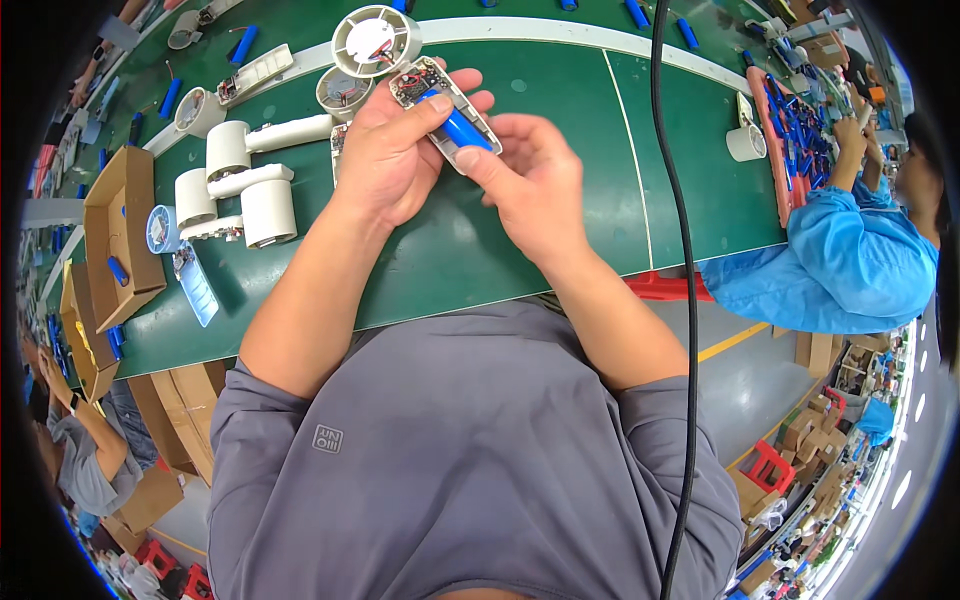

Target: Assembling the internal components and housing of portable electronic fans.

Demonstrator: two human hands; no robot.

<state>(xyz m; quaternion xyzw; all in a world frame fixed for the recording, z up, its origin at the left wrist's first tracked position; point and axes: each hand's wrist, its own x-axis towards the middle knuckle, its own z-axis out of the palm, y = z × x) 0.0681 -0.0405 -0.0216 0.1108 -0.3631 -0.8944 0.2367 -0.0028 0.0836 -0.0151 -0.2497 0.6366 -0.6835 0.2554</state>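
Observation:
My left hand (392,150) and my right hand (532,182) together hold an open white handle shell (428,85) above the green belt. A small circuit board shows at the shell's far end. A blue battery cell (460,128) lies lengthwise in the shell. The left thumb and fingers pinch the cell and the shell's side. The right thumb presses on the cell's near end, with the right fingers under the shell.
On the green conveyor belt (560,100) lie round white fan heads (372,42), white handle parts (250,180), loose blue cells and a small clear bag (195,285). A cardboard box (120,235) stands at the left. A black cable (680,250) hangs at the right. A person in blue (840,260) works nearby.

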